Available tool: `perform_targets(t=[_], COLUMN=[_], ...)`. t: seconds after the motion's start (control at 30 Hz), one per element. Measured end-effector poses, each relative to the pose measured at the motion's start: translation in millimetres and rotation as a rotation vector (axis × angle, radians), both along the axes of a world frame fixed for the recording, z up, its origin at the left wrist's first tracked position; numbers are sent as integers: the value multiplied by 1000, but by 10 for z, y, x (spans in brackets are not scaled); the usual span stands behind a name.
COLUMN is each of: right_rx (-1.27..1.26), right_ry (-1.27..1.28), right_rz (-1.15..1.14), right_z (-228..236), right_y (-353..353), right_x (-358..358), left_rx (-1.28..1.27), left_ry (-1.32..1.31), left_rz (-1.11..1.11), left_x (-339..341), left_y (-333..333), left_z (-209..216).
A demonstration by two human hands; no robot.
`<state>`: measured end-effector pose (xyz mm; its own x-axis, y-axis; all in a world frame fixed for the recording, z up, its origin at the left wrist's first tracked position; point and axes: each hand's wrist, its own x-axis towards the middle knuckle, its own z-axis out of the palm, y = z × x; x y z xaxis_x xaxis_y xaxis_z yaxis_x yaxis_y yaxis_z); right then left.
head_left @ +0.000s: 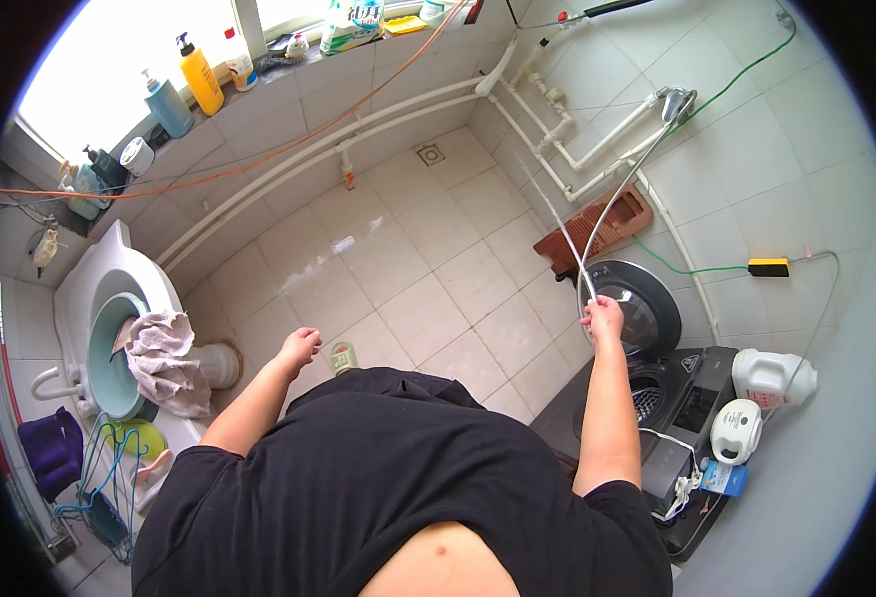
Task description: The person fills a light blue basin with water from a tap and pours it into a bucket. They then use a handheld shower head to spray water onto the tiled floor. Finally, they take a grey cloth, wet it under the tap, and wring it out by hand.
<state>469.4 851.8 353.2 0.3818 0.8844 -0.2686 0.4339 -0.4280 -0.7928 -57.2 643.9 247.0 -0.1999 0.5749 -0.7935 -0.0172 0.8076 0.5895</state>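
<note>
Right hand (603, 314) clamped on a flexible hose (612, 192), which runs from the wall tap (674, 103) near the open washing-machine door (632, 310). Left hand (302, 347) loosely curled closed, no object visible in it. The pale streak is probably a water jet; a slackened grip or turned wrist could wet the white cord (685, 488) atop the dark front-loading washing machine (695, 406).

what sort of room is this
Most likely a bathroom that doubles as a laundry: there's a white sink at left, a floor drain in the tiles, and a dark washer at right, its round door open.
</note>
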Motion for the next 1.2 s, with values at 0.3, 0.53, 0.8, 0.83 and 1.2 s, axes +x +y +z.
perform_targets(t=[0.3, 0.53, 0.8, 0.83, 1.2], right_rx=[-9, -64, -11, -4, -126], right_ry=[20, 32, -24, -28, 66], right_rz=[-35, 101, -24, -33, 137], right_z=[47, -101, -169, -201, -426], right_y=[-266, -495, -684, -713, -1112], right_x=[42, 110, 213, 251, 133], left_rx=[11, 6, 19, 19, -5], left_ry=[3, 3, 0, -3, 5], left_rz=[-28, -55, -107, -108, -144], left_x=[-45, -49, -57, -63, -48], left_y=[38, 125, 217, 235, 207], left_z=[-65, -106, -86, -83, -103])
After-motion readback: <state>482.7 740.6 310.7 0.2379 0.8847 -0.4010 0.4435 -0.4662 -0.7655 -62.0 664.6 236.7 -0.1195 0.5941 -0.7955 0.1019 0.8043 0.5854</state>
